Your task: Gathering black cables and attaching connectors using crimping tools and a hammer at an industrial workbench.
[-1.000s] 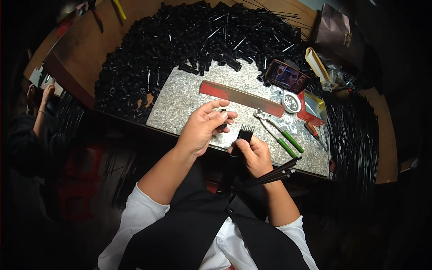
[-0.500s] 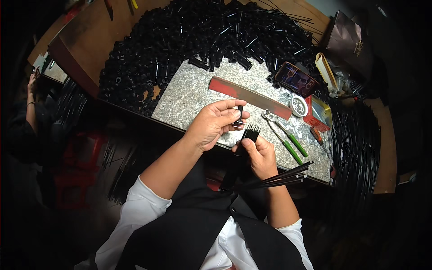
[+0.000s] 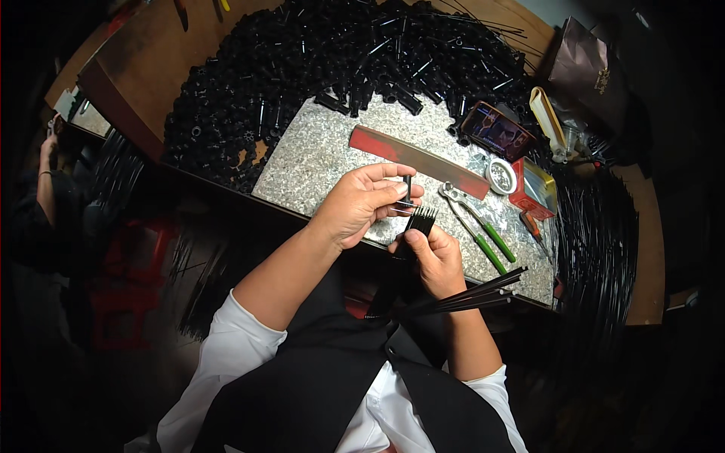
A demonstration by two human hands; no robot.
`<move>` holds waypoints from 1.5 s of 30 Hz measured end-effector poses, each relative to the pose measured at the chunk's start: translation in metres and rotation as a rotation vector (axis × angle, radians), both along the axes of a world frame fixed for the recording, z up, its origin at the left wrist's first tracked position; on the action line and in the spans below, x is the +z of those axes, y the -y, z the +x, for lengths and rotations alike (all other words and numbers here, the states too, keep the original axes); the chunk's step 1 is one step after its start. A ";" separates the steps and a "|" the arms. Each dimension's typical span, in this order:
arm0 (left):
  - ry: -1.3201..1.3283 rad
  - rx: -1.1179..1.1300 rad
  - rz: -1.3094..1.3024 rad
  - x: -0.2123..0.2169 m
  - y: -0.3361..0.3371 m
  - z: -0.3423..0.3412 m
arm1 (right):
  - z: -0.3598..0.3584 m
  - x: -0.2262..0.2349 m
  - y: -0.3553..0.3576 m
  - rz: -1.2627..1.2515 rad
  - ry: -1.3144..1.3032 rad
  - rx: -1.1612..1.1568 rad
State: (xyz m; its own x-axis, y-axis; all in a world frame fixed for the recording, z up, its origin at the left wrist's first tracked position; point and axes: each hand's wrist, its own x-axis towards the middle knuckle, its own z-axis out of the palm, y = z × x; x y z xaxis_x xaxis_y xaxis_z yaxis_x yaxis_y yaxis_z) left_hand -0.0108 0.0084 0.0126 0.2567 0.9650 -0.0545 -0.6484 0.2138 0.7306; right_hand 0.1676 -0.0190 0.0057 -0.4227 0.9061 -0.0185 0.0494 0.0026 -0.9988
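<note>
Hands grip: left (image 3: 361, 202) black tube (image 3: 407, 189), right (image 3: 430, 257) rod bundle (image 3: 420, 223), near red packet (image 3: 535, 190)

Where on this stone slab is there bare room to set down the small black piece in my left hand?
The granite slab is bare on its left half, between the heap of black tubes and the red strip. A smaller patch lies between that strip and the left hand. Right of the green-handled pliers it is crowded: round tin, red box, phone.
</note>
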 end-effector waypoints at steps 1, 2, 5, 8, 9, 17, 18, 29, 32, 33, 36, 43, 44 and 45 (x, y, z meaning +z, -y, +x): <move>-0.003 -0.010 0.012 -0.001 -0.001 0.000 | 0.000 0.001 0.000 -0.002 0.006 -0.003; -0.007 -0.021 0.025 -0.002 -0.001 0.000 | 0.000 0.001 0.000 -0.003 0.006 -0.005; -0.017 -0.032 -0.003 0.002 -0.001 0.001 | 0.000 0.002 0.000 -0.008 0.003 -0.007; -0.019 -0.021 0.023 0.000 -0.002 0.000 | -0.001 0.001 -0.001 -0.005 0.000 0.001; -0.018 -0.021 0.022 -0.001 -0.002 0.000 | 0.000 0.000 0.000 -0.008 0.006 0.004; -0.016 -0.054 0.006 0.001 -0.003 -0.002 | 0.000 0.001 0.000 -0.020 0.004 0.005; -0.016 -0.054 0.005 0.000 -0.003 -0.003 | -0.001 0.000 -0.001 -0.019 -0.002 0.002; -0.030 -0.042 0.005 -0.002 -0.003 -0.002 | -0.001 0.002 -0.001 -0.026 0.007 0.007; -0.056 -0.020 0.002 -0.001 -0.003 -0.001 | -0.001 0.001 -0.001 -0.007 0.003 0.013; -0.056 -0.020 0.001 -0.001 -0.003 0.000 | -0.001 0.001 -0.001 -0.013 0.000 0.013; -0.040 -0.020 -0.016 -0.003 -0.005 -0.001 | 0.000 0.000 -0.001 -0.020 -0.002 0.009; -0.039 -0.048 -0.001 -0.005 -0.005 -0.003 | 0.000 0.000 -0.003 -0.016 0.010 0.010; -0.052 -0.041 0.002 -0.005 -0.004 -0.002 | 0.000 0.000 -0.002 -0.016 0.010 0.009; -0.052 -0.041 0.002 -0.005 -0.004 -0.003 | -0.001 0.000 -0.002 -0.023 0.006 0.003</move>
